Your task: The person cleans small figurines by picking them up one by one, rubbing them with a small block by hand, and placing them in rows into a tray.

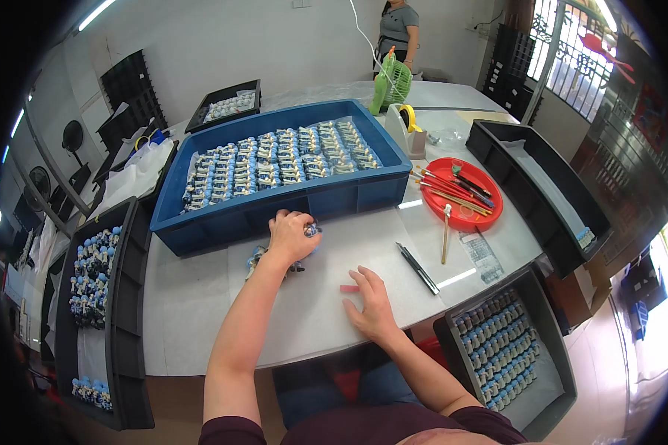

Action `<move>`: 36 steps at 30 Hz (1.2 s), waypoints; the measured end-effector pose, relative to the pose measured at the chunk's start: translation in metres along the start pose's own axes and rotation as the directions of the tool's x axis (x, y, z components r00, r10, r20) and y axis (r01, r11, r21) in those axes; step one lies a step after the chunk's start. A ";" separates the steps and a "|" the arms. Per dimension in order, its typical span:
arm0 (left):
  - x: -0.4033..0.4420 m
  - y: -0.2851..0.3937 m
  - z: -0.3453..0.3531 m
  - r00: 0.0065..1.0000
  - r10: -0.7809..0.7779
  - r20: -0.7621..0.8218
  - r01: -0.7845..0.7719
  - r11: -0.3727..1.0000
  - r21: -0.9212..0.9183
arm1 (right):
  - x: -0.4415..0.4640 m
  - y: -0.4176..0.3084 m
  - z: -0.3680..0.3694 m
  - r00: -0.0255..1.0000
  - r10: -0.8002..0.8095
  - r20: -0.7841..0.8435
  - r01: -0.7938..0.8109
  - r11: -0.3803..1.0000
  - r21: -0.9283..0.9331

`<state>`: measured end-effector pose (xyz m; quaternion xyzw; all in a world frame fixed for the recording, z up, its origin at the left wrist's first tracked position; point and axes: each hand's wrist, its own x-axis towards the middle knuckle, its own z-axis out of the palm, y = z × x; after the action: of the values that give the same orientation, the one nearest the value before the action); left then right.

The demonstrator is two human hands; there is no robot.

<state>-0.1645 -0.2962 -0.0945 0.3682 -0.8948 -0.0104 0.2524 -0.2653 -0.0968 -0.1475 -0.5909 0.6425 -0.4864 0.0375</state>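
Note:
My left hand (289, 237) is curled over small blue-and-white figurines on the white table, just in front of the large blue bin. Its fingers are closed round one figurine (312, 230), partly hidden by the hand. More figurines (255, 261) lie under and beside the wrist. My right hand (372, 308) rests on the table with its fingers apart. A small pink strip (349, 288) lies between its thumb and fingers; I cannot tell whether they touch it. A dark pen (417, 268) lies to the right of that hand.
Rows of figurines fill the blue bin (282, 199). A red dish (490, 222) holds brushes, with a wooden-handled brush (445, 233) nearby. Black trays with figurines stand left (119, 326) and lower right (564, 363). A green fan (393, 80) and a person (399, 33) are behind.

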 end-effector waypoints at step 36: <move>-0.086 0.064 -0.031 0.945 0.046 0.323 0.276 0.417 -0.866 | 0.006 -0.012 -0.006 0.928 0.358 0.101 -0.299 0.554 0.777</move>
<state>-0.1403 -0.1871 -0.0922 0.2303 -0.7479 -0.5605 0.2712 -0.2617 -0.0959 -0.1334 -0.3677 0.4666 -0.7204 0.3580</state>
